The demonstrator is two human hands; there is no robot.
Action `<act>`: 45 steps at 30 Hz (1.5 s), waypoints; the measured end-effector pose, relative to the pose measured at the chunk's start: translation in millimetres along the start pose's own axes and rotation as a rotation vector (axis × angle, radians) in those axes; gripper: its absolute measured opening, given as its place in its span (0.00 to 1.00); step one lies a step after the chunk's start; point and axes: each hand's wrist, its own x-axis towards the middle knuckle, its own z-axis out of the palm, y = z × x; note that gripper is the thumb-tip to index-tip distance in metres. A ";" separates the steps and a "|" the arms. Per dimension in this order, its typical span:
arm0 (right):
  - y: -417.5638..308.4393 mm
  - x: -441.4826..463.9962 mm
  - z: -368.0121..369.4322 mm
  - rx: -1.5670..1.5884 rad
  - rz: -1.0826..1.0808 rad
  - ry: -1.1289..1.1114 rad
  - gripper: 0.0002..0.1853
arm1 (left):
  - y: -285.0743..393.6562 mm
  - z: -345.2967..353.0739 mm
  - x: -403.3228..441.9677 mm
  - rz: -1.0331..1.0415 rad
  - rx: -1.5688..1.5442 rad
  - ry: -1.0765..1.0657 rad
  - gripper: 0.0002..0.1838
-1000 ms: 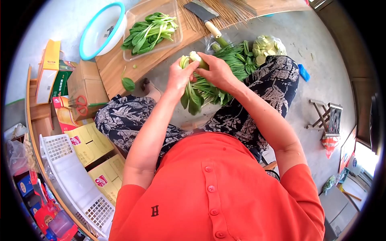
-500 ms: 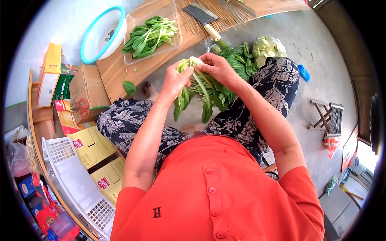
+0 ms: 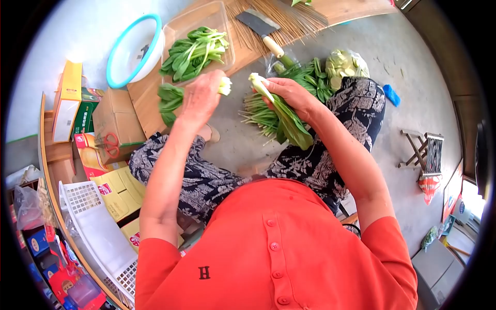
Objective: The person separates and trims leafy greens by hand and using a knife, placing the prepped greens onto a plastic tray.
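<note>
My left hand (image 3: 201,97) is closed around some leafy green stalks (image 3: 170,102), near the edge of the wooden table. Their pale cut ends stick out on its right side, and the leaves hang out on its left. In my right hand (image 3: 289,94) is a head of leafy greens (image 3: 284,120), its white base pointing up and left and its leaves hanging toward my knee. A clear plastic tray (image 3: 227,49) on the table holds a pile of loose leafy greens (image 3: 196,51). Under my right hand, a heap of long-stemmed greens (image 3: 261,114) lies on the floor.
A cleaver (image 3: 261,28) lies on thin sticks (image 3: 297,23) at the table's back. Left of the tray stands a blue-rimmed basin (image 3: 111,67). Red scissors (image 3: 110,145) are by a cardboard box (image 3: 119,116). A bag of cut vegetables (image 3: 347,64) and a folding stool (image 3: 426,150) are at right.
My hands have moved apart. The left has gone left toward the tray with separated stalks, while the right keeps the remaining head. The loose leaf at the table edge is now out of sight.
</note>
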 end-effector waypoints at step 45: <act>8.4 13.5 1.9 0.046 0.018 -0.099 0.12 | 24.6 50.4 -7.8 -0.023 -0.160 0.189 0.08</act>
